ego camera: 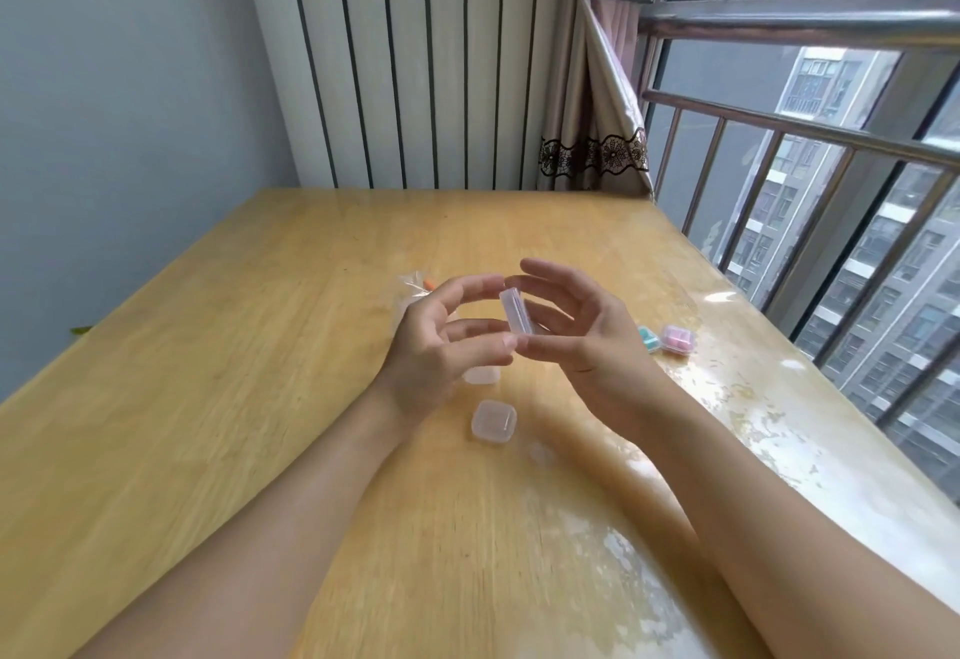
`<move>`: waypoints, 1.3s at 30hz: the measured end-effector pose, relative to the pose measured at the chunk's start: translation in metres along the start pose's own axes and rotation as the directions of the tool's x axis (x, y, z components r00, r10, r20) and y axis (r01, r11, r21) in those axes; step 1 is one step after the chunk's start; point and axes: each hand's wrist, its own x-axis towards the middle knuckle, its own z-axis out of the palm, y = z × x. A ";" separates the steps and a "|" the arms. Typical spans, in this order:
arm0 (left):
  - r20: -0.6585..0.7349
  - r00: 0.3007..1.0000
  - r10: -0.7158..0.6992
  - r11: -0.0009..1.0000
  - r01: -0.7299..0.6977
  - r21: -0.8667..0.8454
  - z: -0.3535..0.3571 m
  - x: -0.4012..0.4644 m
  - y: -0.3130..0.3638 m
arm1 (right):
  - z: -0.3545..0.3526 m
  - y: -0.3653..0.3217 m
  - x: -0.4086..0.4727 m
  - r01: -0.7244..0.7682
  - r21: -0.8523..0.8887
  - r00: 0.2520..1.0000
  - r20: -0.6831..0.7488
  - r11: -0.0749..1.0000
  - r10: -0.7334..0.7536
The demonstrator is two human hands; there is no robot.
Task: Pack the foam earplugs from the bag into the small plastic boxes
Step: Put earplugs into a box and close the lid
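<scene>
Far left on the wooden table [208, 346], the clear bag [413, 289] lies with something orange showing inside, likely the earplugs waiting their turn, partly hidden behind the left hand [441, 341]. That left hand is raised above the table, fingers loosely curved, fingertips meeting the held box [517, 313] at its top and bottom edges. The box is clear, turned edge-on between both hands, and looks empty, though the blur makes that hard to confirm. Below, near the wrists, two more clear boxes: one [480, 375] tucked under the left hand, another [493, 422] nearer, lid shut. The right hand [576, 326] steadies the held box from the other side, fingers spread fairly wide, fingertips on its edge. Whether either hand is truly pinching or only touching, I cannot tell for certain. Far right, a teal-filled box [648, 339] and a pink-filled box [678, 339] sit together, seemingly done. So this reads as opening a fresh box; next comes prying the lid apart, then reaching left for earplugs.
</scene>
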 end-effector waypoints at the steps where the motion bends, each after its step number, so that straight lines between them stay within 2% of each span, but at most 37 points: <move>1: -0.001 1.000 -0.021 0.999 0.021 -0.049 0.000 0.001 0.001 | -0.001 0.000 0.000 0.004 0.002 1.000 0.002 1.000 -0.004; 4: -0.043 0.997 -0.071 0.995 0.068 -0.078 -0.001 0.003 -0.001 | -0.004 -0.001 -0.001 0.036 -0.065 0.999 0.009 0.997 -0.035; 8: 0.026 0.998 -0.058 0.998 0.059 -0.019 0.000 0.003 -0.007 | -0.002 -0.003 -0.002 0.097 -0.212 0.995 0.047 0.972 -0.088; 14: 0.059 0.997 -0.044 0.999 0.045 -0.027 0.004 0.002 -0.004 | -0.001 -0.007 -0.008 0.171 -0.492 0.985 0.074 0.854 -0.154; 18: 0.059 0.994 -0.093 0.989 0.099 -0.107 0.007 0.002 -0.004 | 0.006 -0.008 -0.012 0.237 -0.586 0.970 0.093 0.775 -0.226; 21: -0.049 0.998 -0.047 0.999 0.046 -0.029 0.009 0.004 -0.014 | 0.011 -0.009 -0.013 0.259 -0.552 0.961 0.060 0.793 -0.271; 23: -0.116 0.993 0.031 0.994 -0.018 0.109 0.007 0.006 -0.018 | 0.011 -0.010 -0.011 0.226 -0.512 0.951 -0.070 0.829 -0.302; 25: -0.138 0.982 0.133 0.963 -0.094 0.253 0.008 0.005 -0.017 | 0.009 -0.012 -0.009 0.076 -0.462 0.965 -0.188 0.884 -0.182; 28: -0.133 0.957 0.256 0.912 -0.194 0.362 0.016 -0.001 -0.013 | 0.010 -0.012 -0.008 -0.192 -0.162 0.973 -0.157 0.968 0.167; 29: -0.129 0.952 0.279 0.903 -0.214 0.373 0.018 -0.003 -0.012 | 0.011 -0.012 -0.009 -0.227 -0.061 0.967 -0.136 0.972 0.217; 31: -0.120 0.944 0.308 0.890 -0.241 0.388 0.020 -0.004 -0.012 | 0.012 -0.011 -0.008 -0.209 0.032 0.967 -0.145 0.977 0.211; 33: -0.112 0.942 0.316 0.874 -0.243 0.422 0.020 -0.003 -0.013 | 0.012 -0.011 -0.007 -0.157 0.024 0.967 -0.199 0.987 0.158; 36: -0.100 0.945 0.312 0.849 -0.230 0.476 0.019 -0.002 -0.016 | 0.011 -0.008 -0.006 -0.119 -0.103 0.963 -0.253 0.988 0.090; 39: -0.088 0.962 0.257 0.879 -0.195 0.436 0.020 -0.002 -0.017 | 0.012 -0.005 -0.009 -0.120 -0.216 0.960 -0.275 0.969 0.057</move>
